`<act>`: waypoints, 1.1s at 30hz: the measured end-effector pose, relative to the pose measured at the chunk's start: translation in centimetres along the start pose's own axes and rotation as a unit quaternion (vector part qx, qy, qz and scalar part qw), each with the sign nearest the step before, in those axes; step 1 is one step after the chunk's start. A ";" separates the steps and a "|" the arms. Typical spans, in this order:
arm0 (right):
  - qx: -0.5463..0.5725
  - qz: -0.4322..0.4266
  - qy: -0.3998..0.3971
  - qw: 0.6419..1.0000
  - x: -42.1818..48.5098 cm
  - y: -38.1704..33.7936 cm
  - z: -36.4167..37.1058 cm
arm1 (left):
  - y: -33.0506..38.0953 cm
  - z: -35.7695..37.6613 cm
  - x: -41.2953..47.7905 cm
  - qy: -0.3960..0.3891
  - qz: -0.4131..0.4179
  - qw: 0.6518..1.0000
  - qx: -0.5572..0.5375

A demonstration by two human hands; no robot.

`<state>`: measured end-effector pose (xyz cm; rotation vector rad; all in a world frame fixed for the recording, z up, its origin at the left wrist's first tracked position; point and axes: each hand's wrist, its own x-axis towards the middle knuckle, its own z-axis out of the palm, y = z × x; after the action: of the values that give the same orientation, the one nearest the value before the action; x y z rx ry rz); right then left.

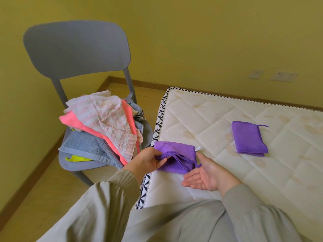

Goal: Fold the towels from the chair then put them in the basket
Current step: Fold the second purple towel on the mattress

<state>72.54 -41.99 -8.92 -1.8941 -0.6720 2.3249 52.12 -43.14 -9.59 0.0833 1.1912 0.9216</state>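
Observation:
A grey chair at the left carries a heap of towels: pink-striped white, coral, blue and yellow ones. On the mattress near its left edge lies a folded purple towel. My left hand pinches that towel's left edge between thumb and fingers. Just right of the towel, my right hand lies palm up with relaxed fingers and holds nothing. A second folded purple towel rests farther right on the mattress. No basket is in view.
The yellow wall runs behind the chair and mattress, with two sockets low on it. Wooden floor lies around the chair. The mattress has a black-and-white patterned border facing the chair.

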 end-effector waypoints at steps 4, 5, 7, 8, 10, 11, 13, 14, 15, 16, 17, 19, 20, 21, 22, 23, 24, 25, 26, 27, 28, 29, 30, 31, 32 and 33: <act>0.120 0.002 -0.039 0.992 0.1 0.1 0.3 | 0.0 0.1 0.0 -0.016 -0.008 1.000 -0.014; 0.159 -0.007 -0.035 0.987 0.1 0.1 0.2 | 0.0 0.0 0.0 -0.015 -0.009 1.000 -0.012; 0.214 -0.030 -0.026 0.976 0.2 -0.2 -0.1 | 0.0 -0.2 0.0 -0.012 -0.010 1.000 0.004; 0.233 -0.039 -0.025 0.971 0.2 -0.3 -0.1 | 0.1 -0.3 0.0 -0.011 -0.009 1.000 0.023; 0.250 -0.052 -0.014 0.967 0.5 -0.6 -0.1 | 0.0 -0.4 -0.1 -0.004 0.002 0.997 0.079; 0.243 -0.056 -0.001 0.968 0.7 -0.6 0.1 | 0.0 -0.5 -0.2 0.003 0.011 0.994 0.112; 0.206 -0.062 0.039 0.976 1.1 -0.7 0.5 | -0.1 -0.7 -0.2 0.023 0.028 0.985 0.168; 0.188 -0.068 0.060 0.978 1.3 -0.6 0.7 | -0.2 -0.9 -0.1 0.032 0.037 0.981 0.190; 0.174 -0.077 0.080 0.978 1.6 -0.6 0.9 | -0.3 -1.0 -0.1 0.040 0.048 0.976 0.209; 0.163 -0.092 0.096 0.978 1.8 -0.7 1.0 | -0.5 -1.2 0.0 0.044 0.058 0.972 0.221; 0.152 -0.109 0.106 0.977 2.0 -0.7 1.1 | -0.6 -1.2 0.0 0.046 0.068 0.971 0.226; 0.132 -0.143 0.113 0.974 2.2 -0.9 1.3 | -0.9 -1.3 0.2 0.063 0.096 0.965 0.238; 0.120 -0.157 0.114 0.974 2.3 -1.0 1.3 | -1.0 -1.4 0.4 0.085 0.116 0.956 0.257; 0.107 -0.168 0.116 0.973 2.3 -1.0 1.3 | -1.1 -1.6 0.6 0.104 0.135 0.945 0.280; 0.095 -0.176 0.122 0.972 2.3 -0.9 1.3 | -1.2 -1.8 0.8 0.114 0.148 0.936 0.299; 0.085 -0.180 0.132 0.971 2.3 -0.9 1.2 | -1.3 -1.9 0.9 0.115 0.155 0.930 0.313; 0.075 -0.180 0.146 0.970 2.3 -0.9 1.1 | -1.5 -2.0 1.0 0.111 0.157 0.926 0.324; 0.066 -0.177 0.159 0.969 2.3 -1.0 1.0 | -1.7 -2.0 1.1 0.107 0.158 0.922 0.337; 0.057 -0.171 0.168 0.969 2.3 -1.0 0.9 | -1.8 -2.1 1.2 0.106 0.160 0.917 0.350; 0.046 -0.164 0.171 0.971 2.2 -1.0 0.8 | -1.9 -2.0 1.3 0.108 0.166 0.910 0.364; 0.029 -0.154 0.170 0.973 2.2 -1.0 0.8 | -1.9 -2.1 1.5 0.114 0.177 0.899 0.384; 0.007 -0.145 0.168 0.975 2.1 -0.9 0.8 | -1.9 -2.2 1.6 0.122 0.190 0.883 0.412; -0.018 -0.138 0.168 0.976 2.1 -0.8 0.8 | -1.9 -2.3 1.7 0.131 0.203 0.863 0.443; -0.043 -0.132 0.170 0.976 2.0 -0.7 0.9 | -1.9 -2.4 1.8 0.139 0.212 0.844 0.472; -0.065 -0.130 0.176 0.974 2.0 -0.6 1.1 | -2.0 -2.4 1.7 0.146 0.216 0.827 0.498; -0.086 -0.132 0.184 0.970 2.1 -0.5 1.2 | -2.0 -2.4 1.6 0.156 0.217 0.810 0.523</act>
<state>70.77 -41.23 -10.46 -2.0768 -1.0280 1.7446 51.43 -44.39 -12.79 1.1758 1.9312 0.5584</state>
